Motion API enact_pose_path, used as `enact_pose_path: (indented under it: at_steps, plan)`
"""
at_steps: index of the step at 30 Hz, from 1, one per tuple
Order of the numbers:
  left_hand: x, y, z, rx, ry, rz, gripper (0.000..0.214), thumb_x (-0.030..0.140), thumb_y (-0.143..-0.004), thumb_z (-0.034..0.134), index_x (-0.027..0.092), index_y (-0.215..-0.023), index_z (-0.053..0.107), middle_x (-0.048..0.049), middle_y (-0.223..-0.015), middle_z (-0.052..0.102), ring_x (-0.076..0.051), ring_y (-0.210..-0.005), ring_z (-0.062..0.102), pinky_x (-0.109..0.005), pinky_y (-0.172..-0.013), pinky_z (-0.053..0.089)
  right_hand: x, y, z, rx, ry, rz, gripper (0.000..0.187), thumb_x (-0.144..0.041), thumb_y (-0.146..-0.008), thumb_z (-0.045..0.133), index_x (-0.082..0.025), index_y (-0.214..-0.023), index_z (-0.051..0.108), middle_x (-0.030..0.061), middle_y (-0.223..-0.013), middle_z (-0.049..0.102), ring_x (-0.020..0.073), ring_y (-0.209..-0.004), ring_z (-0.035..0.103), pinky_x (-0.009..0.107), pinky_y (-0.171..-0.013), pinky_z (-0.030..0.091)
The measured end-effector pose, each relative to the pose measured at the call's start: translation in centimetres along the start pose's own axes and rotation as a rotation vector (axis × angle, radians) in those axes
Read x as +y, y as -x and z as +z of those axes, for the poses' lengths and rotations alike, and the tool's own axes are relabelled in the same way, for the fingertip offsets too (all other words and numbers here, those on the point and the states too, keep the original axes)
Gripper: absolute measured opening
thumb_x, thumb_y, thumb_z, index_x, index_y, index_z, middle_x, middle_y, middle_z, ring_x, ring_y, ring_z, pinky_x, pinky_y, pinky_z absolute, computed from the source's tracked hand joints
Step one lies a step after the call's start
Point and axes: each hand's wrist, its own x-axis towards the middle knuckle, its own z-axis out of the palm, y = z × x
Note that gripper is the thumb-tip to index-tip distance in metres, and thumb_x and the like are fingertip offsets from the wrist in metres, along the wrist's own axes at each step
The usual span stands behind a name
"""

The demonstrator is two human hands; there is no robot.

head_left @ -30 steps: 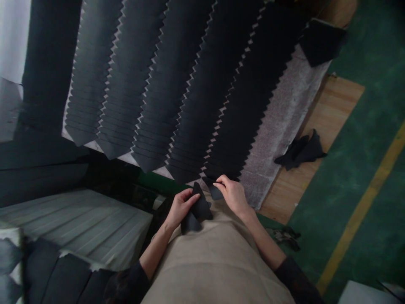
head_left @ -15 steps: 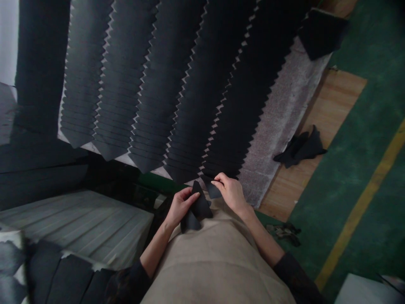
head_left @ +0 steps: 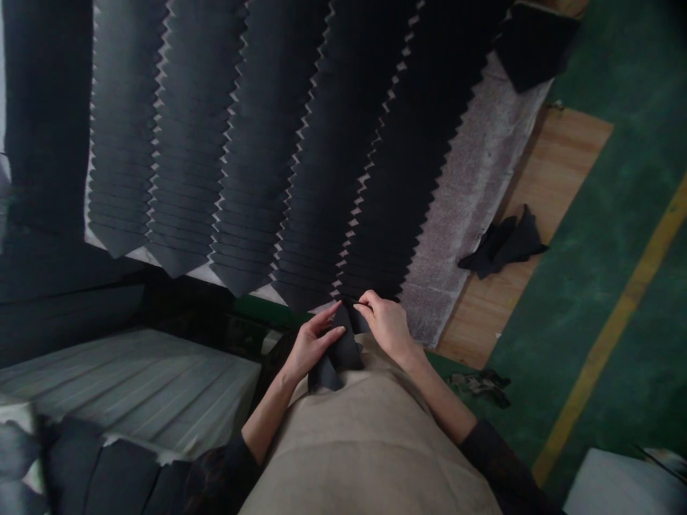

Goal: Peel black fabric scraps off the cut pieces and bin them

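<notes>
My left hand (head_left: 315,342) holds dark pieces of thin, fabric-like sheet (head_left: 346,349) in front of my beige-clothed body, the thumb lying on top and the index finger stretched toward the upper tip. Close by on the right, my right hand (head_left: 391,327) pinches the edge of a dark flap (head_left: 362,322) between thumb and fingertips. Whether this flap is loose or joined to the layers beyond cannot be seen. Just past both hands lie long rows of dark overlapping sheets (head_left: 316,236) with zigzag edges and pointed near ends.
Pale speckled backing (head_left: 451,214) borders the rows, with a wooden board (head_left: 569,164) beside it. A crumpled dark scrap (head_left: 504,243) lies across the board. A grey ribbed surface (head_left: 161,390) is at left. Scraps (head_left: 480,385) rest on the green floor (head_left: 580,300), marked by a yellow line (head_left: 606,350).
My left index finger has stretched up toward the tip of the held pieces, and my hands are slightly closer together. The whole view has shifted a little.
</notes>
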Motion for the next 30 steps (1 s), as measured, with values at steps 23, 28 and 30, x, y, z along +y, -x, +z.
enact_pose_path:
  at_steps: [23, 28, 30]
  plan:
    - [0.4, -0.6, 0.6, 0.132, -0.029, 0.001, 0.052, 0.037, -0.074, 0.078, 0.02, -0.122, 0.066, -0.009, -0.133, 0.062, -0.028, -0.115, 0.063, -0.041, -0.101, 0.051, 3.8, 3.0, -1.3, 0.065, 0.036, 0.253, 0.025, -0.042, -0.094, 0.053, -0.022, -0.084, 0.064, 0.0005, -0.07, 0.07, 0.0151, -0.061, 0.063, 0.025, -0.055, 0.03]
    - [0.2, -0.6, 0.5, 0.132, -0.019, 0.006, 0.052, 0.036, -0.074, 0.078, 0.021, -0.122, 0.066, -0.0085, -0.134, 0.062, -0.028, -0.116, 0.063, -0.041, -0.102, 0.05, 3.8, 3.0, -1.1, 0.099, 0.09, 0.239, 0.026, -0.042, -0.095, 0.051, -0.022, -0.083, 0.062, 0.001, -0.069, 0.07, 0.0161, -0.062, 0.064, 0.026, -0.054, 0.028]
    - [0.1, -0.7, 0.5, 0.133, -0.017, 0.01, 0.051, 0.035, -0.074, 0.078, 0.021, -0.122, 0.066, -0.0087, -0.134, 0.061, -0.027, -0.116, 0.063, -0.041, -0.102, 0.049, 3.7, 3.1, -0.9, 0.113, 0.143, 0.238, 0.026, -0.043, -0.095, 0.05, -0.022, -0.083, 0.062, 0.0016, -0.068, 0.07, 0.0171, -0.061, 0.065, 0.027, -0.053, 0.026]
